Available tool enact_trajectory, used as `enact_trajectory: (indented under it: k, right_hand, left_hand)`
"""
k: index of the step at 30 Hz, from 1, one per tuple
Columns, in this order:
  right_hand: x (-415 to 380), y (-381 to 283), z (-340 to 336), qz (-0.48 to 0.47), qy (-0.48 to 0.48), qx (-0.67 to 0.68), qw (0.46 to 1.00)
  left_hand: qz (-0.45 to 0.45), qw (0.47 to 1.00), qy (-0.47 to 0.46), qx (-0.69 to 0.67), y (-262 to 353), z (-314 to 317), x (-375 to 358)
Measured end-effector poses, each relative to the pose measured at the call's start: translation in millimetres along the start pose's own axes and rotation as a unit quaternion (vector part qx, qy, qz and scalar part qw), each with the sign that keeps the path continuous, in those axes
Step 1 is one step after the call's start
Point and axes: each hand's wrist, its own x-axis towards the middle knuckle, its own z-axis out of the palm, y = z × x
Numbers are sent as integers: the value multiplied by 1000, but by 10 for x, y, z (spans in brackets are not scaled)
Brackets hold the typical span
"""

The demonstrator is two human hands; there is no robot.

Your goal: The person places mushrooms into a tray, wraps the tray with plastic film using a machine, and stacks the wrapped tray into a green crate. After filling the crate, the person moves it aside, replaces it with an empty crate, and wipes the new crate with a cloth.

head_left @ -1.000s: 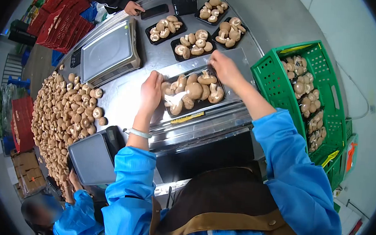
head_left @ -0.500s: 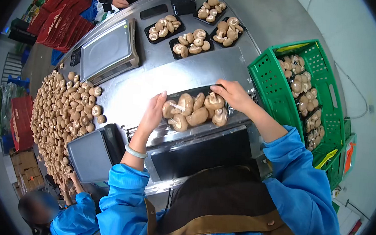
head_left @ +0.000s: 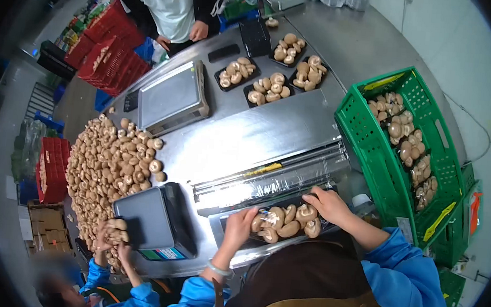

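Note:
A black tray of shiitake mushrooms [head_left: 288, 221], with clear film over it, sits low in front of my body at the near part of a film wrapper [head_left: 273, 173]. My left hand [head_left: 241, 225] grips the tray's left end. At the far right corner, my right hand [head_left: 328, 206] closes its fingers on the rim. Film is stretched along the wrapper's roller just beyond the tray. The tray's underside and some fingertips are hidden.
Left are loose mushrooms [head_left: 112, 166], a grey scale [head_left: 142, 214] and a co-worker's hands [head_left: 113, 241] holding mushrooms. Farther back are another scale [head_left: 172, 98] and several filled trays [head_left: 270, 90]. A green crate [head_left: 366, 154] with packed trays stands right. Another person stands opposite.
The tray, held in both my hands, has come down toward my body, uncovering the wrapper's roller. My view has shifted, showing more of the person opposite. The co-worker's hands have lifted mushrooms.

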Motion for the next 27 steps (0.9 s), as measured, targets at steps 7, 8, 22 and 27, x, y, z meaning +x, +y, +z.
enact_trajectory:
  k: [7, 8, 22, 27]
  right_hand:
    - [-145, 531, 351, 102, 87, 189, 973]
    - [-181, 557, 412, 67, 130, 177, 973]
    - [-989, 1344, 956, 87, 455, 180, 868]
    - [-801, 1092, 1554, 139, 507, 219, 822]
  left_hand:
    - [82, 964, 213, -137, -627, 394, -94]
    - [97, 954, 217, -181, -669, 463, -149]
    - [203, 917, 105, 326, -628, 374, 99]
    - [371, 881, 80, 283, -323, 703, 317]
